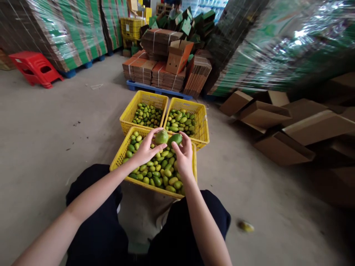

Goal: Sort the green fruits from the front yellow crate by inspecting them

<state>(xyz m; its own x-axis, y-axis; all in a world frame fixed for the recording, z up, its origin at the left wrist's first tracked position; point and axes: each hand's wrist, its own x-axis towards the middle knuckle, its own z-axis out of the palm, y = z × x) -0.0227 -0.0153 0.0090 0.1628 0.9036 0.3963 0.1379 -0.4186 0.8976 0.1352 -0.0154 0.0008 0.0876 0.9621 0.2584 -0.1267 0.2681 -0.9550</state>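
Dark trousers are filling the bottom of the head view, with bare forearms passing above them. Over the near crate, the left hand is cupping a pale fruit, thumb and fingers part-curled, while the right hand is gripping a dark fruit in the same half-closed way. Both are sitting side by side; I cannot tell whether they are touching. Light fingertip pressure is probably serving better than squeezing, and holding them above the crate is likely guarding against a drop to the floor. Pale fruit is looking round and dull, dark fruit oval and smoother. Beneath, a pile of green and yellowish fruit is covering the crate's bottom, its yellow plastic wall showing small holes. Beyond, a left back crate and a right back crate are holding more. Rightward, stiff brown cartons are heaping up, and one blurred loose fruit is lying on bare floor
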